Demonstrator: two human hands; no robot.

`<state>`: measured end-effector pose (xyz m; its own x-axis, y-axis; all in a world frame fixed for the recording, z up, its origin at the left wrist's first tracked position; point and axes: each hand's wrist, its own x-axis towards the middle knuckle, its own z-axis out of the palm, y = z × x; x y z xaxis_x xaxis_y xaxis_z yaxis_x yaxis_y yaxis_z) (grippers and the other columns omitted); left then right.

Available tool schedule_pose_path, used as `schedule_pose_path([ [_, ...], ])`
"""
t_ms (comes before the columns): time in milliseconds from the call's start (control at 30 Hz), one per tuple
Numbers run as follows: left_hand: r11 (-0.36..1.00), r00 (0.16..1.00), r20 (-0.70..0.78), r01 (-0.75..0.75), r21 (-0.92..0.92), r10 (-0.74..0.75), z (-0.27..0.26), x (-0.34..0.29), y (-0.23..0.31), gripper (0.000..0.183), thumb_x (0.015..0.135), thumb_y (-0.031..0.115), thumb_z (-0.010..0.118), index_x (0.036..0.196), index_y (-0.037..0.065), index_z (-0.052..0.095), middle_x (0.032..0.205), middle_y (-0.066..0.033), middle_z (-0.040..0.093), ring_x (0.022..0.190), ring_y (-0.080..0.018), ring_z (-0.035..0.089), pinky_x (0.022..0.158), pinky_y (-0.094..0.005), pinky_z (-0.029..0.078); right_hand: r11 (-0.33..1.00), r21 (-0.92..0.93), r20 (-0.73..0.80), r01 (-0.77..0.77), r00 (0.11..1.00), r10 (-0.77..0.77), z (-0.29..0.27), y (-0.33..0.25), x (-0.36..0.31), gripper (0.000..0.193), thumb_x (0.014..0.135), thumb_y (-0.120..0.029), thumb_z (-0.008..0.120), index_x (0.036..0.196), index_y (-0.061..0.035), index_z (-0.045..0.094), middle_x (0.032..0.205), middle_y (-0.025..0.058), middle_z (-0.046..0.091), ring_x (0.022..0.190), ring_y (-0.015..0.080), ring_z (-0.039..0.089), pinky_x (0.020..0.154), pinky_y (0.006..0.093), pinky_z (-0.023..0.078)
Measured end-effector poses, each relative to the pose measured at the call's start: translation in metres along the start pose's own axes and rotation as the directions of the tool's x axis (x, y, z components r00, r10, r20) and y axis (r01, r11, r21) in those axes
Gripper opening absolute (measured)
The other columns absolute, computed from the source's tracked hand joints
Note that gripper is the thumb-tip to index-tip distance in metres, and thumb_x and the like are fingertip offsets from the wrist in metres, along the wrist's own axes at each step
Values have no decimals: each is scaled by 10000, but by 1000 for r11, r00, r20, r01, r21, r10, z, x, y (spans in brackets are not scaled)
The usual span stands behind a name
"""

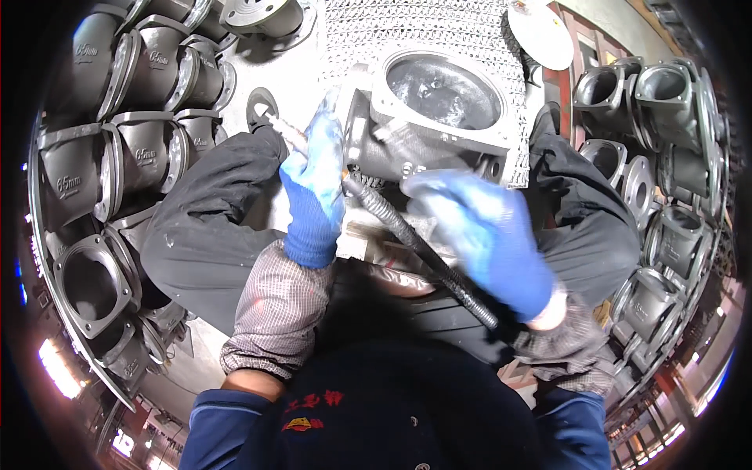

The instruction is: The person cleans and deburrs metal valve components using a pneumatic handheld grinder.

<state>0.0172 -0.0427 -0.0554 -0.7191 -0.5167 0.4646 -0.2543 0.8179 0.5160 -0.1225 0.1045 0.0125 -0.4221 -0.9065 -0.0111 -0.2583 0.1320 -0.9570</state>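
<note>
So the casting (435, 130) was sat on the mat (415, 30) mouth up, probably for easy access inside. The tool (288, 134) was pinched in the left hand's (315, 174) fingers, hose (408, 234) trailed across, maybe for slack. Right hand (487, 229): blurred beside the casting, fingers couldn't be made out.

Grey flanged castings (74, 176) stacked at left; right-hand castings (664, 88) too, several open bores visible. Single flanged piece (262, 17) upper left. White rounded object (540, 35) upper right. Bright light (59, 368) lower left.
</note>
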Motion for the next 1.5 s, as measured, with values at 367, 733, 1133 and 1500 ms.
schedule_pose_path([
  [367,-19,750,342,403,-915,-566,7,24,11,441,982,309,373,1266,-16,463,1159,-133,558,955,-153,579,788,-278,499,699,507,237,-504,861,449,52,-9,14,421,849,-180,644,1170,56,510,831,52,613,642,91,610,481,191,463],
  [733,296,498,611,865,-406,-615,34,107,-42,543,879,395,568,1208,-34,522,1125,-133,582,958,-164,565,835,-265,459,912,365,-195,187,973,-122,-129,47,18,612,880,-424,547,1139,128,494,1171,229,541,971,268,624,719,270,535],
  [1133,-128,515,590,676,-725,-622,30,89,-10,466,933,390,446,1278,76,434,1171,-102,534,1049,-218,530,903,-381,465,815,482,-329,-322,796,509,-68,115,66,330,844,-208,620,1071,30,591,824,21,588,684,89,486,627,223,406],
  [1500,-122,590,484,546,-829,-646,-1,83,0,362,934,337,483,1177,74,535,1122,-69,573,1038,-165,550,922,-324,453,872,345,-131,-347,902,411,-77,87,83,314,876,-154,522,1127,25,579,975,78,638,850,127,596,750,235,469],
])
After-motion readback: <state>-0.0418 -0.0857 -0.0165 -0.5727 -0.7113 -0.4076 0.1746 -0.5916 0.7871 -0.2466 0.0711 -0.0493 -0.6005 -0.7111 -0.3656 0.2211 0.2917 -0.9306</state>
